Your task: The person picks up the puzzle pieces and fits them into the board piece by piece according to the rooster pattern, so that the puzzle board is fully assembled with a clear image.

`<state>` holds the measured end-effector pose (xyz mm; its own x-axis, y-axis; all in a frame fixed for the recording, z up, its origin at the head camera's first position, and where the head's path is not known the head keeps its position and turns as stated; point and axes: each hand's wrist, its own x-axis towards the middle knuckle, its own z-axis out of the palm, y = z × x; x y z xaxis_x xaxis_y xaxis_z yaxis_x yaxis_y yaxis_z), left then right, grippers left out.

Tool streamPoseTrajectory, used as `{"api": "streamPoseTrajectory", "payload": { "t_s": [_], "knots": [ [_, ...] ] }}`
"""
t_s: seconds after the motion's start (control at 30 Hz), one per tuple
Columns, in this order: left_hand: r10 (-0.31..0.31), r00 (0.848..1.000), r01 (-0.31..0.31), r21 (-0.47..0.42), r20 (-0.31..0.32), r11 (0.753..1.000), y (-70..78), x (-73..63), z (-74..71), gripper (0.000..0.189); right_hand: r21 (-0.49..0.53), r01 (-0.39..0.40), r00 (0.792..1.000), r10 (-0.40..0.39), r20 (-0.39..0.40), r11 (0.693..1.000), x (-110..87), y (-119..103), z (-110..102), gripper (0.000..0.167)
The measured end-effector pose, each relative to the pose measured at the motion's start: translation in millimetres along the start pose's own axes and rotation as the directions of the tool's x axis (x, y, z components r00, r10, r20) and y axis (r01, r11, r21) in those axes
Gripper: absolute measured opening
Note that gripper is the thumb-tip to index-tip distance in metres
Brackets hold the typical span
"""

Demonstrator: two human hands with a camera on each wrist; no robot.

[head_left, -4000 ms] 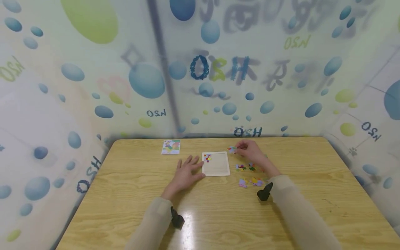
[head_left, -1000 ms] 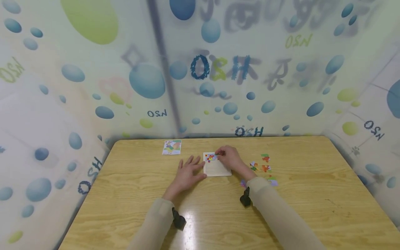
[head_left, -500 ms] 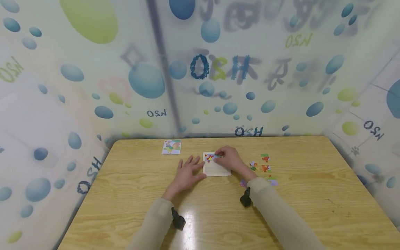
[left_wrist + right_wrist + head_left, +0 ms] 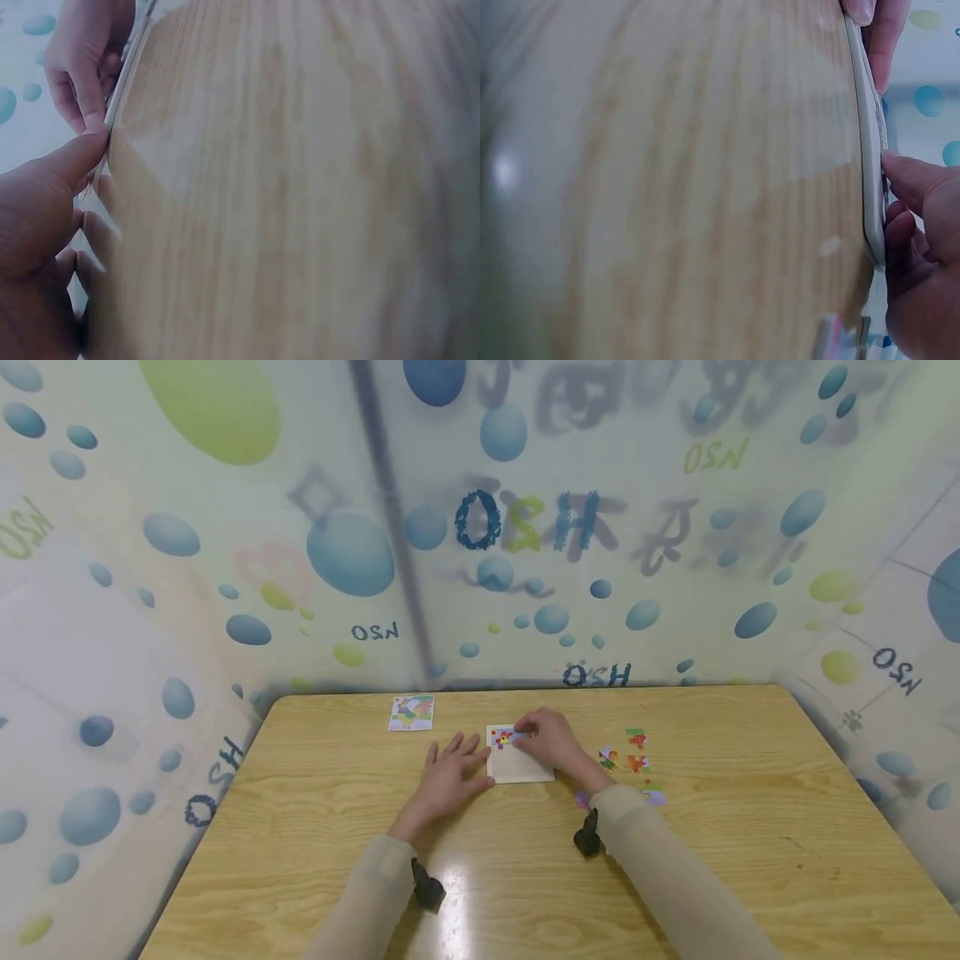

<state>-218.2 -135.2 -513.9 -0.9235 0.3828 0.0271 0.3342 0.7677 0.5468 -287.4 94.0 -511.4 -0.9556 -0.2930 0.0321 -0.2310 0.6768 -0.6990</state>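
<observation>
A square white puzzle tray lies on the table, with colourful jigsaw pieces in its far left corner. My left hand rests palm down with spread fingers, its thumb and forefinger touching the tray's left edge. Over the tray's far side, my right hand pinches a small jigsaw piece between thumb and fingers, right beside the pieces lying there; the fingers hide most of it. In the right wrist view the thumb is at the tray's rim.
Several loose jigsaw pieces lie right of the tray, some partly behind the right forearm. A square picture card is at the table's far left. The wooden table meets a patterned wall at the back.
Since the oldest frame, my right hand has carried a piece from right of the tray to its far side, beside the corner piece. Over the last second it barely shifts. The left hand stays put.
</observation>
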Motion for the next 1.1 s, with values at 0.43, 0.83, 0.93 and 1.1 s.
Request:
{"api": "streamPoseTrajectory", "payload": {
  "t_s": [0.43, 0.83, 0.93, 1.1],
  "knots": [
    [-0.003, 1.000, 0.003, -0.023, -0.004, 1.000, 0.2, -1.1, 0.3, 0.056, 0.253, -0.036, 0.999, 0.028, 0.035, 0.967, -17.3, 15, -37, 0.028],
    [0.002, 1.000, -0.002, -0.017, 0.004, 1.000, 1.1, -1.1, 0.6, 0.057, 0.308, -0.023, 0.999, 0.029, -0.014, 0.951, -53.0, 60, -92, 0.034],
    [0.007, 1.000, -0.007, -0.015, 0.001, 1.000, -0.1, -0.6, 1.9, 0.057, 0.294, -0.041, 0.998, 0.053, -0.032, 0.955, -61.2, 71, -103, 0.034],
    [0.007, 1.000, -0.007, -0.022, -0.004, 1.000, -1.8, -0.4, 2.0, 0.057, 0.281, -0.074, 0.995, 0.089, -0.041, 0.957, -71.2, 92, -117, 0.033]
  ]
}}
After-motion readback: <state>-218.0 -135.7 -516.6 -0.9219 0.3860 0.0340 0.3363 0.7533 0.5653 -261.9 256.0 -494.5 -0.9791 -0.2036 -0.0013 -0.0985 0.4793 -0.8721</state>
